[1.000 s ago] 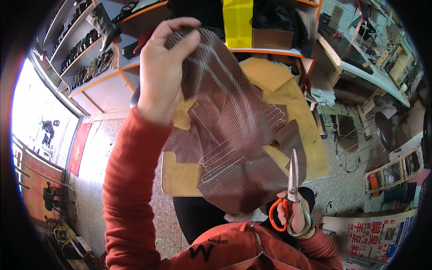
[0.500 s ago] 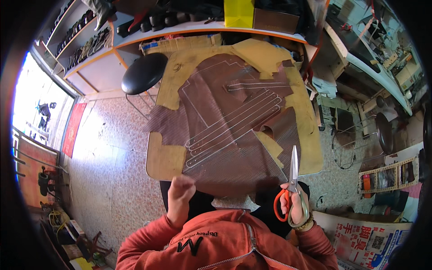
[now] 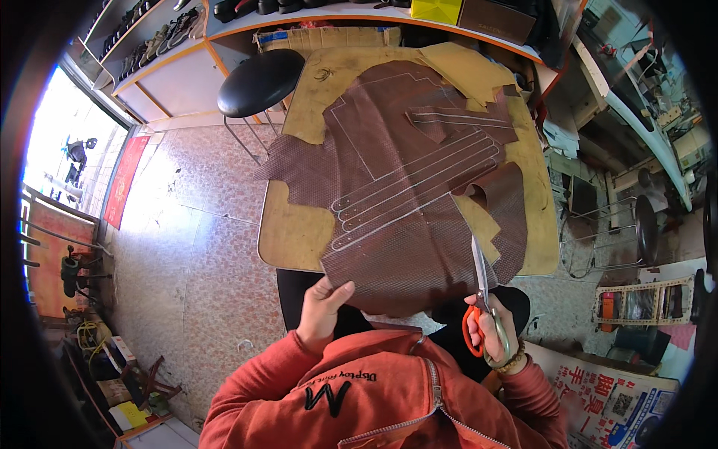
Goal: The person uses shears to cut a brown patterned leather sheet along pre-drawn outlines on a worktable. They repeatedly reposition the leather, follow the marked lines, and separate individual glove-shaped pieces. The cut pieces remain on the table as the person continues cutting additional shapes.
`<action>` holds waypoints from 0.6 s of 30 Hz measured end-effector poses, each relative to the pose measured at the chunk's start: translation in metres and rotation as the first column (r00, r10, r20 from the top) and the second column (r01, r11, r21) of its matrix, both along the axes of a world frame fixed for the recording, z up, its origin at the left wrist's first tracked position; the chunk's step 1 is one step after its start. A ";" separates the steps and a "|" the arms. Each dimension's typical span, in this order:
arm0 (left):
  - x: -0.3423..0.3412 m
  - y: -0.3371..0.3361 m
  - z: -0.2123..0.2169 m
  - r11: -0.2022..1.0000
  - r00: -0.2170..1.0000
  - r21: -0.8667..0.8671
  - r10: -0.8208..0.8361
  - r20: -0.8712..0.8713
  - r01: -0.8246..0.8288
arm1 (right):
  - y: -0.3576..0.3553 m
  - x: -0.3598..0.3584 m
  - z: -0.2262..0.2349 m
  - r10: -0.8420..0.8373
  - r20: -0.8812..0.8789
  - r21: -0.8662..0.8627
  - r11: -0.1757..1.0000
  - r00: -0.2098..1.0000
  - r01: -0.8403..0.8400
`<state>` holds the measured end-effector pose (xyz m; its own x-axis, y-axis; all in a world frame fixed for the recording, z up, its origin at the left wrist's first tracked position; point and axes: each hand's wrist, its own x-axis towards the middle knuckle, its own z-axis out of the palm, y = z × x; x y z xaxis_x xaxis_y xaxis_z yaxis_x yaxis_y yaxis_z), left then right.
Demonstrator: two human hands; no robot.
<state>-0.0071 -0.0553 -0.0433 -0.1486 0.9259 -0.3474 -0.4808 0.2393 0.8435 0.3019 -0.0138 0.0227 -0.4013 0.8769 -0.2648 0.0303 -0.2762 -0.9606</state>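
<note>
A large piece of brown textured leather point(image 3: 389, 247) lies over the table, its near edge hanging past the front. White outlines of long rounded strips and an angular shape are drawn on it. My left hand point(image 3: 323, 308) pinches the leather's near left edge between thumb and fingers. In my right hand point(image 3: 495, 329) is a pair of scissors point(image 3: 481, 273) with one red and one greenish handle loop. Their blades point away from me, lying over the leather near a cut edge at its right side. A curled leather flap point(image 3: 497, 194) stands up beyond the blades.
The yellowish table point(image 3: 288, 236) shows around the leather. A black round stool point(image 3: 258, 82) stands at its far left. Behind runs a shelf point(image 3: 359, 15) with shoes and a yellow box point(image 3: 436, 10). A printed sheet point(image 3: 598, 389) lies low on the right.
My left hand has moved onto the leather's near edge and taken hold of it. The scissors have dipped lower over the leather. The whole view has shifted, with the table appearing higher and further right.
</note>
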 end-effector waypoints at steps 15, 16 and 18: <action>-0.108 0.006 0.018 0.962 0.939 0.086 0.272 -0.212 -0.259 | 0.009 -0.022 -0.003 0.165 0.123 -0.143 0.979 0.979 -0.147; -0.111 0.006 0.017 0.967 0.945 0.097 0.253 -0.208 -0.238 | 0.009 -0.022 -0.003 0.157 0.113 -0.158 0.978 0.981 -0.138; -0.115 0.007 0.016 0.977 0.957 0.072 0.213 -0.197 -0.203 | 0.011 -0.023 -0.003 0.152 0.102 -0.150 0.979 0.983 -0.136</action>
<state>-0.1222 -0.0481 -0.0273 -0.4021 0.8826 -0.2437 -0.3333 0.1068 0.9368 0.2784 -0.0028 0.0195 -0.4809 0.7623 -0.4332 0.1856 -0.3944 -0.9000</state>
